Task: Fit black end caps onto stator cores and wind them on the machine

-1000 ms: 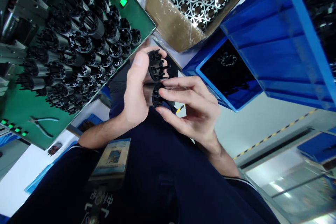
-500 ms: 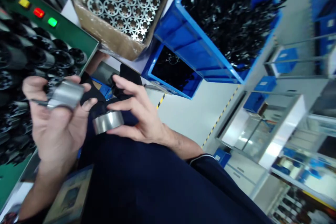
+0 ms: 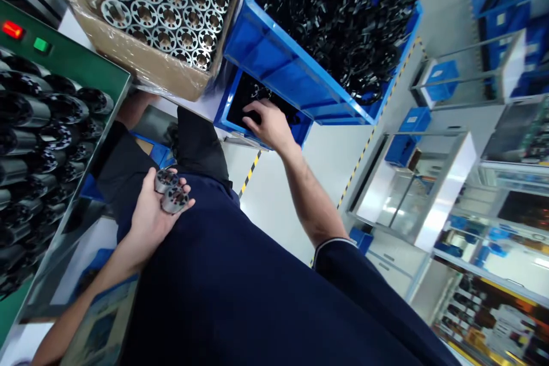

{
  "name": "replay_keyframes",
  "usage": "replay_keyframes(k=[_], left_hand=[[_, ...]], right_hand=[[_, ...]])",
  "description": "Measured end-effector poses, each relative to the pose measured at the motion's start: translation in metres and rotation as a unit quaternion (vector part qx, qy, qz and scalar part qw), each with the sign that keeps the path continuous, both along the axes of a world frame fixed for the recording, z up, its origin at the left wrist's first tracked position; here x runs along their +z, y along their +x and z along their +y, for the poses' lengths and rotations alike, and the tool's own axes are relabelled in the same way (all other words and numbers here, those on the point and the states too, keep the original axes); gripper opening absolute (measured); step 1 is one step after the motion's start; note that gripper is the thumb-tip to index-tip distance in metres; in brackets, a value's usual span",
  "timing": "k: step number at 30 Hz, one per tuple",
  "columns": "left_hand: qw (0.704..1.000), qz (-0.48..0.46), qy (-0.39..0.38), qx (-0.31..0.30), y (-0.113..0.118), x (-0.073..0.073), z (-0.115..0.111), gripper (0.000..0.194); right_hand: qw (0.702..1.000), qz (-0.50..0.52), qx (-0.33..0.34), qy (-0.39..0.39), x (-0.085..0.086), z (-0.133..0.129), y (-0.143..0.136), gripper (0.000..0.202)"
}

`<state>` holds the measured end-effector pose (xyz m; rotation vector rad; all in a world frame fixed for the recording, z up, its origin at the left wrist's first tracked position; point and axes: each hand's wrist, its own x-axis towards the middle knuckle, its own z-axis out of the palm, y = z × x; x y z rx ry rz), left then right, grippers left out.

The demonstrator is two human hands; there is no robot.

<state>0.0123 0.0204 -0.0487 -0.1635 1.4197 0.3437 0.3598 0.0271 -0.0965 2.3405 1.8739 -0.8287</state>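
Observation:
My left hand is low in front of my body, its fingers curled round two short metal stator cores. One stator core lies beside the other stator core; dark slotted ends face up on both. My right hand reaches into the small blue bin of black parts. Its thumb and forefinger are bent and apart over the black parts, with nothing visible between them. The other fingertips are hidden behind the hand.
A plastic-lined cardboard box holds several rows of bare silver cores. A large blue crate is heaped with black plastic pieces. At left, a green machine with lit buttons carries rows of cores. Shelving stands beyond the floor.
My right hand has let go of the metal core and moved up and right into the small bin. My left hand has moved lower right and now holds two cores together.

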Motion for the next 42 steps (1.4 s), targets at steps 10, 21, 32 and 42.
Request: replay_keyframes(k=[10,21,32,42], left_hand=[[0.989,-0.031,0.082,0.121,-0.032,0.011,-0.015,0.06],[0.982,-0.018,0.097,0.159,-0.059,0.009,-0.044,0.053],[0.957,-0.009,0.225,0.18,-0.091,0.018,-0.075,0.036],[0.894,-0.046,0.424,0.14,-0.055,0.057,-0.067,0.048]], right_hand=[[0.985,-0.099,0.061,-0.128,-0.038,0.016,0.027,0.05],[0.98,-0.133,0.048,-0.142,-0.039,0.007,0.034,0.037],[0.992,-0.016,-0.055,0.116,-0.008,-0.009,0.011,0.018],[0.807,0.424,0.121,0.392,0.09,-0.037,-0.169,0.029]])
